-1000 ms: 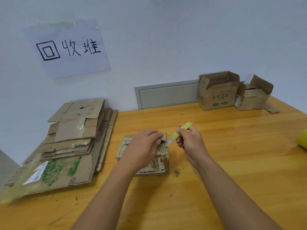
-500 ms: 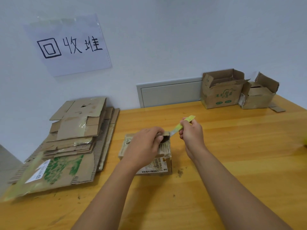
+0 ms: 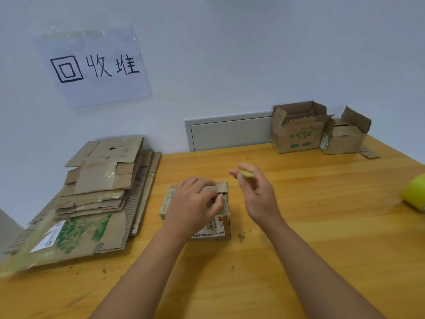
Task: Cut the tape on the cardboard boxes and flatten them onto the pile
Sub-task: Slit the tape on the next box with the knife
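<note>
At the table's (image 3: 322, 226) left edge, the pile of flattened cardboard (image 3: 92, 196) lay as it had a second earlier, against the wall beneath the handwritten sign (image 3: 94, 65). Near the table's centre, the small taped box (image 3: 220, 224) stood upright, and the left hand (image 3: 195, 203) remained on top of it, fingers curled over a raised flap at its top right corner. The main change was at the right hand (image 3: 257, 192): half a second earlier it had held the blade of the yellow-green cutter (image 3: 246, 173) at that corner, whereas it had now lifted clear of the box, the cutter pinched between thumb and fingertips; motion blur hid the blade. This suggested the cut at that corner was finished and flap opening would follow. At the far right corner, two opened boxes (image 3: 299, 130) awaited flattening, and a yellow-green object (image 3: 414, 192) sat at the right edge.
</note>
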`<state>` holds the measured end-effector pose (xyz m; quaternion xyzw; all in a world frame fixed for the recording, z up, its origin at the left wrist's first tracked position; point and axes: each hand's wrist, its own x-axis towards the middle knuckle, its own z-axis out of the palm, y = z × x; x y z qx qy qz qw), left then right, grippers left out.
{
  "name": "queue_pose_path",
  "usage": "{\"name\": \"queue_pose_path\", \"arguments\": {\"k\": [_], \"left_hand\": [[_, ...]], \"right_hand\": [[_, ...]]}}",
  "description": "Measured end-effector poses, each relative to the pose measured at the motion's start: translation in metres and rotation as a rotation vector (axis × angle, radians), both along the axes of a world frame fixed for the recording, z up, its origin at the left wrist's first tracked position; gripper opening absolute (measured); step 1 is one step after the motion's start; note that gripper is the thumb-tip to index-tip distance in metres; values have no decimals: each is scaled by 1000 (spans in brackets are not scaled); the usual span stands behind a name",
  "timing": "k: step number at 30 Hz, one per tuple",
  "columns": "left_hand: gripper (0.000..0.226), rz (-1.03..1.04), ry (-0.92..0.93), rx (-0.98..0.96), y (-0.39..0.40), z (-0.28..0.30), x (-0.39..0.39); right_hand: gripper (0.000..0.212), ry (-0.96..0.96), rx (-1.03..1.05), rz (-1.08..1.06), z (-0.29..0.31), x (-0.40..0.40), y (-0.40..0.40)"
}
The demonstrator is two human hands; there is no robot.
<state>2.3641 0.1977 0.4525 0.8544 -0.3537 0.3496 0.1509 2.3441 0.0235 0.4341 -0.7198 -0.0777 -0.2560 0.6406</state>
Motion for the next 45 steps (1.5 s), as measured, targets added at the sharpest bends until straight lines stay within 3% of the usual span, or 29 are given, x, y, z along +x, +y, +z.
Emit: {"name": "queue_pose_path", "arguments": {"k": [4, 7, 10, 14, 19, 24, 27, 32, 38, 45], "left_hand": [[30, 86, -56, 72, 0, -3, -5], [36, 142, -29, 112, 2, -5, -9], [52, 139, 118, 163, 4, -3, -11], [68, 97, 259, 271, 9, -2, -6], [63, -30, 292, 169, 12, 0, -1], [59, -22, 348, 183, 9, 1, 3], [57, -1, 416, 167, 11, 0, 5], [63, 58, 411, 158, 6, -1, 13], [66, 80, 466, 150, 3, -4, 16], [56, 64, 499, 137, 5, -1, 15]], "right_hand": [[45, 165, -173, 143, 0, 5, 1], [41, 217, -148, 161, 3, 10, 1], [38, 197, -175, 134, 3, 10, 1], [42, 243, -63, 170, -1, 9, 1], [44, 325, 50, 169, 1, 14, 3], [41, 404, 182, 191, 5, 17, 7], [39, 378, 132, 151, 4, 15, 9], [3, 177, 177, -109, -9, -3, -3], [22, 236, 299, 9, -4, -26, 0], [16, 258, 157, -32, -9, -24, -2]]}}
